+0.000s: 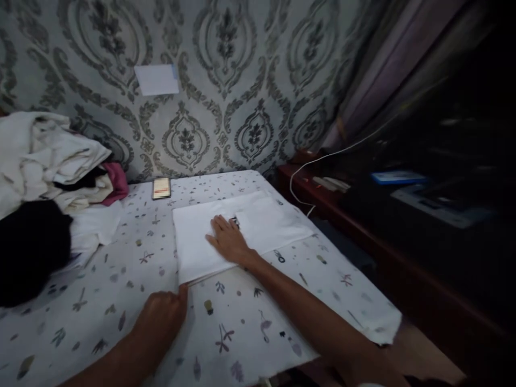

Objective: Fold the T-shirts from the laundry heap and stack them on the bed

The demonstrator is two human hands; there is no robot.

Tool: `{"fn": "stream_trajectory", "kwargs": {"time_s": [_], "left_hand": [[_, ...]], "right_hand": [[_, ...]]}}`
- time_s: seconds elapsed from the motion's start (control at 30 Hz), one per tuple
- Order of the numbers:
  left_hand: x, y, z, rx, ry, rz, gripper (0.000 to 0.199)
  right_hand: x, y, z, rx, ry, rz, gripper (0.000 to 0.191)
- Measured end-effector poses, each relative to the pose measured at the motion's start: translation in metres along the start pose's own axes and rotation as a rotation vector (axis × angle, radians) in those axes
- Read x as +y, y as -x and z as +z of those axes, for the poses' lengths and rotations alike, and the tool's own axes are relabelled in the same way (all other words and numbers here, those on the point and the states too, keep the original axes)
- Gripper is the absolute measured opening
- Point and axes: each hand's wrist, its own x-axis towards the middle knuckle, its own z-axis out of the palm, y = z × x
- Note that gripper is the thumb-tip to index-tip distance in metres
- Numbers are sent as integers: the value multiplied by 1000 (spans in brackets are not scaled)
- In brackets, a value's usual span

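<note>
A white folded garment [201, 242] lies flat across the bed's patterned sheet, a small dark print showing near its middle. My right hand [228, 236] rests palm down on it, fingers stretched out, beside the print. At the garment's near left corner, my left hand [165, 309] is closed, with thumb and finger pinching the edge. The narrower end of the garment reaches to the right, toward the side of the bed.
A heap of clothes [60, 156], mostly white with black and magenta pieces, sits at the left. A small card-like box [162, 188] lies near the wall. Right of the bed is a dark red wooden ledge [363, 247] with a white cable [322, 158] and a blue item [397, 177].
</note>
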Motion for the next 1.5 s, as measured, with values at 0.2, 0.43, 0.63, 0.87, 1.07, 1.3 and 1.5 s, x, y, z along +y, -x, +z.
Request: {"fn": "stream_trajectory", "kwargs": {"time_s": [0.2, 0.43, 0.63, 0.87, 1.07, 1.3, 1.5], "left_hand": [[4, -1, -19, 6, 57, 280, 55], [0, -101, -75, 489, 218, 339, 44], [14, -209, -85, 371, 412, 352, 65], [1, -275, -78, 222, 482, 453, 64], [8, -372, -128, 361, 492, 433, 41], [52, -454, -145, 345, 376, 446, 44], [60, -469, -154, 298, 296, 472, 32]], "right_hand": [[13, 21, -17, 161, -149, -44, 53], [102, 75, -43, 439, -104, 307, 42], [150, 109, -55, 323, 50, 684, 52], [153, 122, -54, 314, 91, 716, 52], [161, 124, -54, 354, 20, 794, 55], [165, 123, -57, 354, -20, 853, 43], [175, 122, -59, 424, -172, 879, 21]]}}
